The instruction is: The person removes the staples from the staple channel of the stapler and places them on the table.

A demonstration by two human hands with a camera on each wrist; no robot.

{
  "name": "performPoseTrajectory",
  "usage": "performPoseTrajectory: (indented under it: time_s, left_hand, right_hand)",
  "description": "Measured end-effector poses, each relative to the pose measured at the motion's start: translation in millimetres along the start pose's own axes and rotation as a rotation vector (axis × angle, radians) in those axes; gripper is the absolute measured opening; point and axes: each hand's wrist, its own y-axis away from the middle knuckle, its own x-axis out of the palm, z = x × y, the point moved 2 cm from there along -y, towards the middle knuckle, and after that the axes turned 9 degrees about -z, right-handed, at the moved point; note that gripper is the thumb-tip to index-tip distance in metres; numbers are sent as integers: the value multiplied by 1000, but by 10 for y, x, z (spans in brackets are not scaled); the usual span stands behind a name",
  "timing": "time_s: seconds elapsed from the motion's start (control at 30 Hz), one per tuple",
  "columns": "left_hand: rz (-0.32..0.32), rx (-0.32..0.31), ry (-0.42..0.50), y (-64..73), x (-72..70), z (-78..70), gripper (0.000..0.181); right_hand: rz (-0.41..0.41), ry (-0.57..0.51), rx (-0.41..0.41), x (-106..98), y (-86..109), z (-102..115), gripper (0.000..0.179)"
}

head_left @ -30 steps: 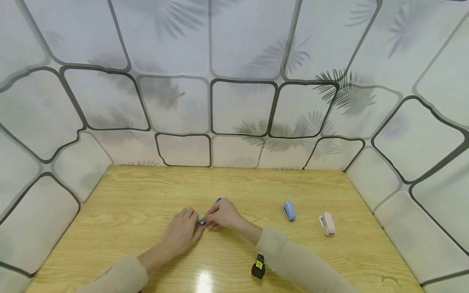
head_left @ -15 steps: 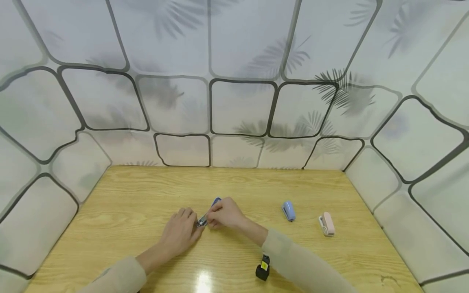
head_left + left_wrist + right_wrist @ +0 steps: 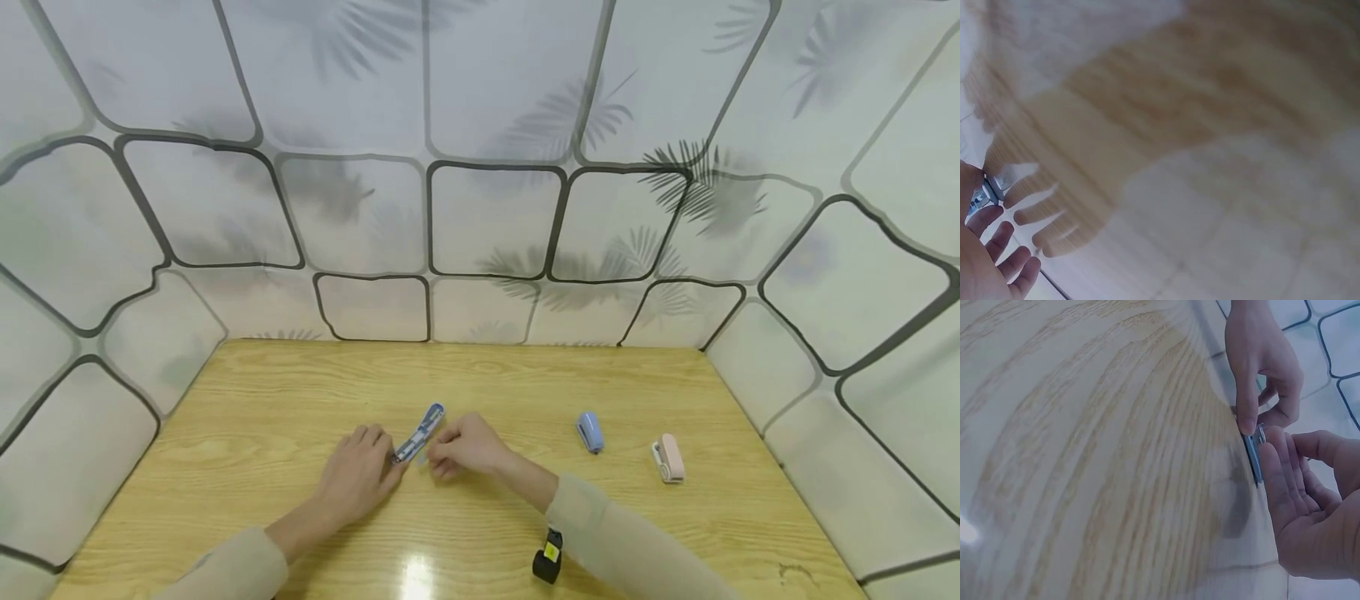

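Observation:
A long blue stapler [image 3: 420,435], folded open with pale metal parts showing, slants away on the table in the head view. My left hand [image 3: 356,477] holds its near end between thumb and fingers; the right wrist view shows this grip on the dark, narrow stapler [image 3: 1252,459]. Just to the right, my right hand [image 3: 467,446] is apart from the stapler in the head view, fingers curled and pinching a small thin pale strip [image 3: 422,457]. A bit of shiny metal [image 3: 1262,433] shows at its fingertips in the right wrist view.
A small blue stapler [image 3: 591,432] and a pink stapler [image 3: 670,458] lie to the right on the wooden table [image 3: 300,392]. A black device with a yellow label [image 3: 548,557] hangs below my right sleeve. A patterned curtain [image 3: 487,308] surrounds the back and sides.
My right hand has drawn back from the stapler, slightly right and nearer, uncovering its middle. My left hand has shifted a little left with the stapler.

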Motion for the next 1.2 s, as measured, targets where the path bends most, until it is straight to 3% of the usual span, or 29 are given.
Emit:
performPoseTrajectory:
  time_s: [0.27,0.57,0.77,1.0,1.2]
  left_hand:
    - [-39,1,-18,46,-31,79,28]
    - [-14,-26,3,55,-38,87,28]
    - [20,-35,-1,38,-45,84,28]
    - [8,-12,-12,19,-59,89,28]
    - [19,-18,-13,28,-63,91,28]
  right_hand:
    - [40,41,25,92,-29,-114,13]
    - [9,31,60,152,-3,-151,11]
    - [18,50,36,50,34,-119,17]
    - [-53,236,-155,-268,129,-77,22]
    - [-201,490,-294,-484,337,-18,23]
